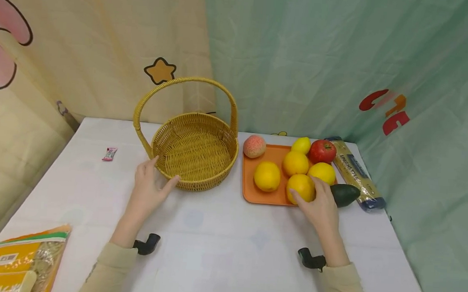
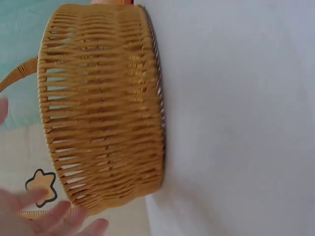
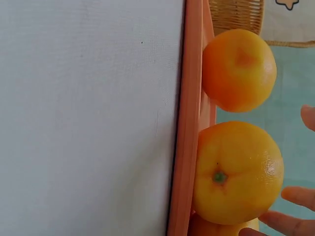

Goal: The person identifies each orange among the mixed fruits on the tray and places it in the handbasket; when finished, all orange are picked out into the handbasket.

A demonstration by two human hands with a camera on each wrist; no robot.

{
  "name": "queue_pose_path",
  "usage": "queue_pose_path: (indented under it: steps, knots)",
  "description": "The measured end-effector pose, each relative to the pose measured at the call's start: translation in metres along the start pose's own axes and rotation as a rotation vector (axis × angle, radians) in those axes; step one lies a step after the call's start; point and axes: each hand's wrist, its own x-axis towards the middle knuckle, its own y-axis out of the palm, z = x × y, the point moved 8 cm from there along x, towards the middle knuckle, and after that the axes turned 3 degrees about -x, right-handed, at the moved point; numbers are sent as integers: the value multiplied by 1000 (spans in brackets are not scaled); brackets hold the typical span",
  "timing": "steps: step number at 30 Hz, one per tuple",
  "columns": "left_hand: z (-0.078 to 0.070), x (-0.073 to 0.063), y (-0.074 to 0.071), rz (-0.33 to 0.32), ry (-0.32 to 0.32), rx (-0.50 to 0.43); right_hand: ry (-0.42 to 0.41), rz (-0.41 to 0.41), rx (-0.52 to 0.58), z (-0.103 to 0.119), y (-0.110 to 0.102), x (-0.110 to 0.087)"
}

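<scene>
A round yellow wicker basket (image 1: 200, 159) with a tall hoop handle stands left of centre on the white table. My left hand (image 1: 148, 187) is at its front left side, fingers spread and nearly straight; in the left wrist view its fingertips (image 2: 59, 216) are near the rim. My right hand (image 1: 322, 205) hovers over the front right of an orange tray (image 1: 269, 198), thumb and fingers spread about an orange (image 1: 300, 188). The right wrist view shows this orange (image 3: 238, 172) resting on the tray, with the fingers (image 3: 298, 196) beside it, loosely extended. Whether they touch it is unclear.
On the tray are more oranges (image 1: 267, 176), a lemon (image 1: 301, 145), a peach (image 1: 254, 146) and a red apple (image 1: 323, 151). A dark green avocado (image 1: 344, 195) and a spaghetti packet (image 1: 354, 172) lie right. A candy (image 1: 110, 154) and a yellow food bag (image 1: 22, 258) lie left.
</scene>
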Motion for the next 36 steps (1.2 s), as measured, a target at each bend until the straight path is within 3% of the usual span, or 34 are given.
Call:
queue_pose_path:
  steps: [5,11,14,22,30,36]
  knots:
    - [17,5,3,-40,-178,-211,94,23,40,-5,4,4]
    - [26,12,13,15,-284,-410,171,48,88,-10,11,8]
    - [28,14,16,3,-332,-480,205,62,119,-13,16,8]
    - [24,24,20,-16,-357,-616,261,68,177,-17,26,9]
    - [29,23,23,3,-374,-634,269,38,232,-17,26,7]
    - [29,16,25,24,-382,-660,248,-17,275,-11,14,6]
